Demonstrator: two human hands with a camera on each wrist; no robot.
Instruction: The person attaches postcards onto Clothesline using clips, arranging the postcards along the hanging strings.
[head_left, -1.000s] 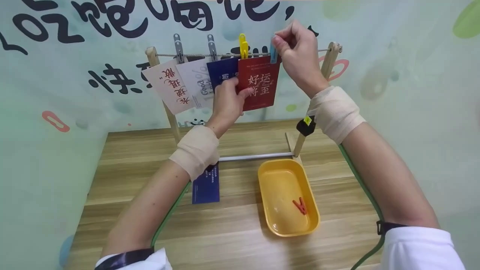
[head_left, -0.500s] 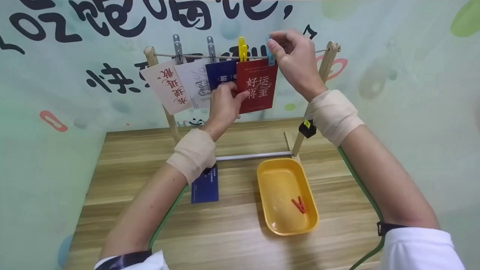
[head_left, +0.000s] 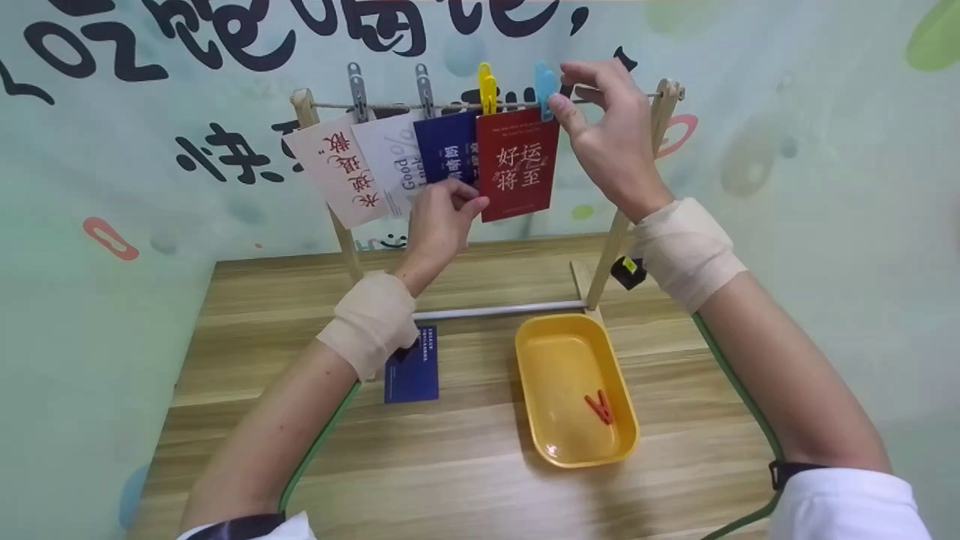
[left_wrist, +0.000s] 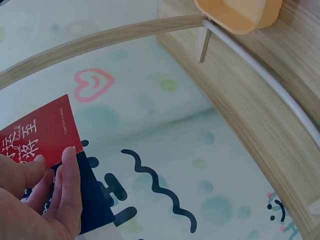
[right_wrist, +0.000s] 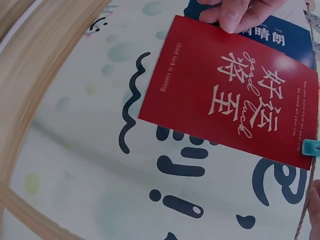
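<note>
A red card (head_left: 519,166) hangs from a cord, held by a light-blue clothespin (head_left: 545,91) at its upper right corner. My left hand (head_left: 436,225) is at the card's lower left edge, thumb and fingers loosely bent and not gripping it. In the right wrist view the left thumb (right_wrist: 231,17) overlaps that edge. Just right of the blue clothespin is my right hand (head_left: 619,135), thumb and forefinger spread apart around nothing. A yellow clothespin (head_left: 487,88) holds a dark blue card (head_left: 448,142), partly covered by the red one.
Two grey clothespins (head_left: 357,91) hold a pink card (head_left: 337,172) and a white card (head_left: 390,157). Wooden posts (head_left: 656,120) carry the cord. Below, a yellow tray (head_left: 525,375) contains a red clothespin (head_left: 600,407). Another blue card (head_left: 412,375) lies on the table.
My right thumb and finger have come off the blue clothespin and moved slightly right. My left hand has let go of the red card and drawn down and left; the card stays hanging.
</note>
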